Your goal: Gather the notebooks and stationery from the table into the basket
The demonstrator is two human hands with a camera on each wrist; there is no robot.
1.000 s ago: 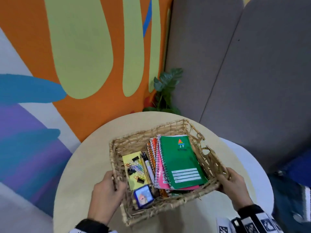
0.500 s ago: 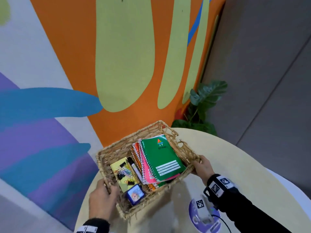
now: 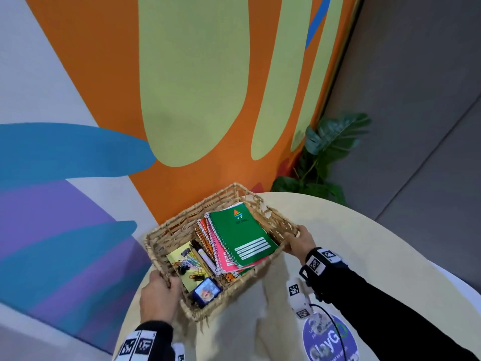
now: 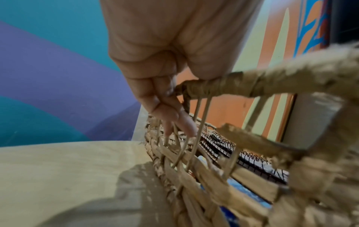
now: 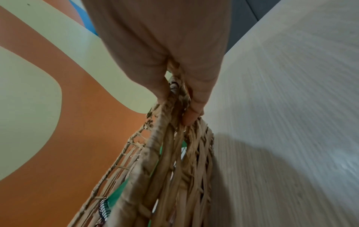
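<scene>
Wrist views show the grip: left hand (image 4: 165, 50) fingers (image 4: 174, 116) curl round the wicker rim, right hand (image 5: 167, 50) pinches the opposite rim. Head view adds what they can't — the basket (image 3: 177, 225) at the surface's (image 3: 364, 256) left edge, green notebook (image 3: 242, 234) topping the stack — clips (image 3: 188, 265) alongside.

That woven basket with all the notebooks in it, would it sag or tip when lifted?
The basket probably flexes slightly: its weave is loose and open. The notebooks are stacked on one side, so it may tilt that way. The left hand and right hand grip opposite rims, which should steady it.
</scene>
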